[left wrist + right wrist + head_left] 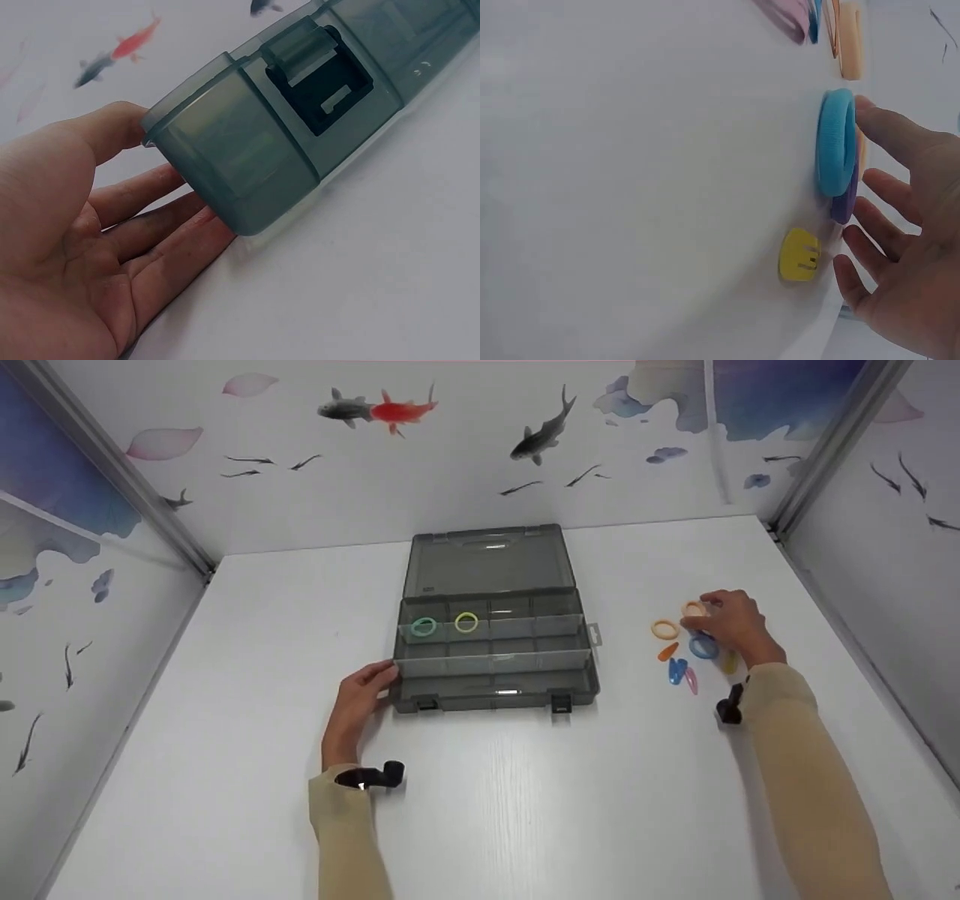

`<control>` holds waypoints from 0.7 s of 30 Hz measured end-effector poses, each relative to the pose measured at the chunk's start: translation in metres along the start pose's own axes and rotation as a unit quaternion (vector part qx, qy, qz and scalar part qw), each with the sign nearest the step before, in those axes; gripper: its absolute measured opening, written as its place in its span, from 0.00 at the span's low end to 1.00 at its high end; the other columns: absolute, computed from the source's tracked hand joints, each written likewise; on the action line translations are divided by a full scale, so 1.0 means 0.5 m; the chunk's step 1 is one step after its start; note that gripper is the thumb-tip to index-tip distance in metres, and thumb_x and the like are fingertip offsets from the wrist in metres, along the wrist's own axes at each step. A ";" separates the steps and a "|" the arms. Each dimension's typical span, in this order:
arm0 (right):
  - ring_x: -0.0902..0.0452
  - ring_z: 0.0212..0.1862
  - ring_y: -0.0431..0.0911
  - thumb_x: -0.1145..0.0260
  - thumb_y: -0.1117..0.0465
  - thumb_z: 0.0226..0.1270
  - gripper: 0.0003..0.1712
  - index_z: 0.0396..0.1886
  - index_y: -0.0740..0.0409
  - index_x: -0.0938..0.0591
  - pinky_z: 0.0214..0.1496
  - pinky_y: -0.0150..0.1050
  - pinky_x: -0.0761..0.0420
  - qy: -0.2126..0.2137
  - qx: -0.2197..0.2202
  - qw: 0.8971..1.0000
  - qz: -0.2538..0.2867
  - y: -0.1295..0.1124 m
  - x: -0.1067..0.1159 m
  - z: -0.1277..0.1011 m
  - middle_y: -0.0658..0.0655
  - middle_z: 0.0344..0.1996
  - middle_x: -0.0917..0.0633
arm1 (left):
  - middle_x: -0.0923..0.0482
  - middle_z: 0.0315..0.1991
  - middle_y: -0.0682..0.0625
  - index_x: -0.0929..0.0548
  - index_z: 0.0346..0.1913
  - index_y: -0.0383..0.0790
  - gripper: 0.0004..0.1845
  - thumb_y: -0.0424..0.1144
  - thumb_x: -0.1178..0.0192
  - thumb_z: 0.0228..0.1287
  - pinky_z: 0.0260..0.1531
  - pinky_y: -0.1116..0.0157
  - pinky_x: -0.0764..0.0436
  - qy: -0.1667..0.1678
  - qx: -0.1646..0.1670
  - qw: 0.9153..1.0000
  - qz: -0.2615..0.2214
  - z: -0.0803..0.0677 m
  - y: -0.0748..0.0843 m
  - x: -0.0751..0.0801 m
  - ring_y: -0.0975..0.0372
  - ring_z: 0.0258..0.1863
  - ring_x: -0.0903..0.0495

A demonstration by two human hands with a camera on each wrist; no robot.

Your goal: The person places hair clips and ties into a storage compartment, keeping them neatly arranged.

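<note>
Item: grey translucent organiser box [495,660], lid laid open and flat toward the far edge of the white table [225,780]. It sits near the table's middle, somewhat toward the far edge. Front wall carries two dark latches [319,79]. In the far row of compartments lie a green hair ring [424,626] and, one compartment to its right, a yellow hair ring [466,622].

Left hand [360,697] — fingers straight and relaxed, spread against the box's near-left corner; the wrist view shows the thumb on the corner's upper rim and the fingers lying along the table beside the side wall. It grips nothing.

Right hand [731,622] — at the table's right side, over a loose cluster of hair accessories. In the head view its fingertips meet a pale orange ring [694,609]; whether they pinch it cannot be told. In the wrist view the fingers are loosely spread beside a blue ring [835,142].

Cluster contents: a second orange ring [664,629], the blue ring, an orange clip [667,652], a blue clip [676,670], a pink clip [691,680], a yellow clip [799,255] — all well apart from the box.
</note>
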State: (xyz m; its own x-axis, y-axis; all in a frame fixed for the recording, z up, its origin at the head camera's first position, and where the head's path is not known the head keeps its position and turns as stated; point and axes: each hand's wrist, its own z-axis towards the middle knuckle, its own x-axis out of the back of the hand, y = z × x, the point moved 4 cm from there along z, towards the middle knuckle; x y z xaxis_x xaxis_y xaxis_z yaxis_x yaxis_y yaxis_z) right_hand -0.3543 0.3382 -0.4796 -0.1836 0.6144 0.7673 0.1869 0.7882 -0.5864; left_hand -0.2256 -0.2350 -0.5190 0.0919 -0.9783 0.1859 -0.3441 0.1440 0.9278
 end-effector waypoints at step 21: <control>0.41 0.70 0.69 0.34 0.44 0.70 0.38 0.68 0.66 0.29 0.72 0.67 0.37 0.021 0.043 0.998 0.028 -0.041 0.011 0.013 0.77 0.72 0.41 | 0.27 0.69 0.46 0.23 0.67 0.45 0.26 0.51 0.39 0.71 0.69 0.53 0.29 -0.001 -0.004 1.000 -0.010 0.000 -0.002 -0.003 0.54 0.68 0.28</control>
State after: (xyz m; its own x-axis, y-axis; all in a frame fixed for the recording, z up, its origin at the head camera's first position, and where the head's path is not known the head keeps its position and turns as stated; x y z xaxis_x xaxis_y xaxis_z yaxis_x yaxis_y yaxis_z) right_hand -0.3654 0.3257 -0.4649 -0.1343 0.6567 0.7421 0.1127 0.7541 -0.6470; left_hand -0.2257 -0.2335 -0.5202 0.0962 -0.9812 0.1672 -0.3348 0.1263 0.9338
